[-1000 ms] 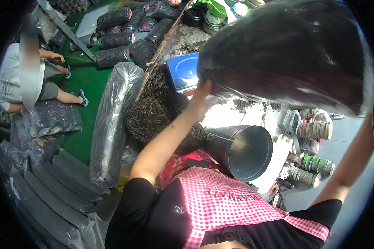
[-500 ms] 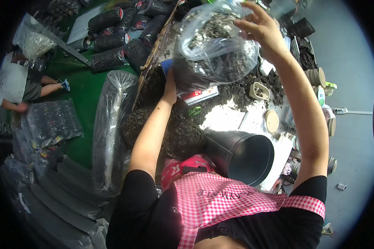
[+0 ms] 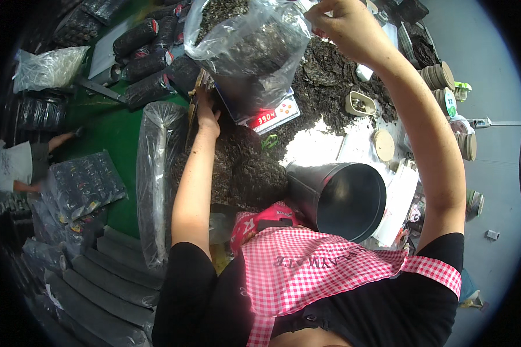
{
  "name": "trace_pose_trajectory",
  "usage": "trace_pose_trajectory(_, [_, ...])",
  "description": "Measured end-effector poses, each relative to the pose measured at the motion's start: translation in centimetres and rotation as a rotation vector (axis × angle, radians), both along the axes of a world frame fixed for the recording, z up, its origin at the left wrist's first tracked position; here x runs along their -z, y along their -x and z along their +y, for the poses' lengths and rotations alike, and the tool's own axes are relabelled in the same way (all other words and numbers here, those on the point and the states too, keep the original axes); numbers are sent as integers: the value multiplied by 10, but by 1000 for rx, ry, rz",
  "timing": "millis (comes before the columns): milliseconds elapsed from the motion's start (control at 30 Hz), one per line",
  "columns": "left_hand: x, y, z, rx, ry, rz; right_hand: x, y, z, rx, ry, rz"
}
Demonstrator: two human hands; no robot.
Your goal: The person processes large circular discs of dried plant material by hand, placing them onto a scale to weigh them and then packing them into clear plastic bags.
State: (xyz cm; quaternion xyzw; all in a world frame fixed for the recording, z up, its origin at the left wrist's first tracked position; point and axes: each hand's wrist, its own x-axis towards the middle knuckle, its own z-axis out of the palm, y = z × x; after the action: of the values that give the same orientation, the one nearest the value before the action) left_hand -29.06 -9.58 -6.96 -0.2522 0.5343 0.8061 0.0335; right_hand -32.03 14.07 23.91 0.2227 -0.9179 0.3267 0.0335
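A clear plastic bag [image 3: 255,63] full of dark, crumbly growing mix sits with its mouth open on a digital scale [image 3: 283,113]. Red digits glow on the scale's panel. Close to the scale's left side, by the bench edge, my left hand [image 3: 206,110] is open with fingers stretched away from me and nothing visible in it. Right of the bag my right hand [image 3: 353,29] is raised at the upper edge of the view. Its fingers are bent, thumb slightly apart, and nothing shows in them. Green-handled scissors [image 3: 269,141] lie below the scale.
Loose dark mix [image 3: 330,66] covers the bench around a small tub [image 3: 360,104]. A large black bucket [image 3: 347,199] lies tipped toward me. Left on the green floor [image 3: 107,130] are a wrapped roll [image 3: 156,173], filled bags [image 3: 147,65] and another person [image 3: 14,168].
The bag has shifted left and leans over the scale, whose display now shows. My left hand has moved left, off the bag's side. My right hand has risen slightly, apart from the bag.
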Motion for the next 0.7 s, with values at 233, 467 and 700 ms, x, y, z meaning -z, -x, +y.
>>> trace_pose_trajectory(233, [-37, 19, -27, 6, 7, 224, -7, -6, 12, 91, -112, -87])
trace_pose_trajectory(467, [-91, 63, -81, -133, 149, 397, 1, -4, 22, 45, -144, -36])
trace_pose_trajectory(700, [-110, 65, -96, -230, 403, 606, 5, 7, 14, 55, -33, 139])
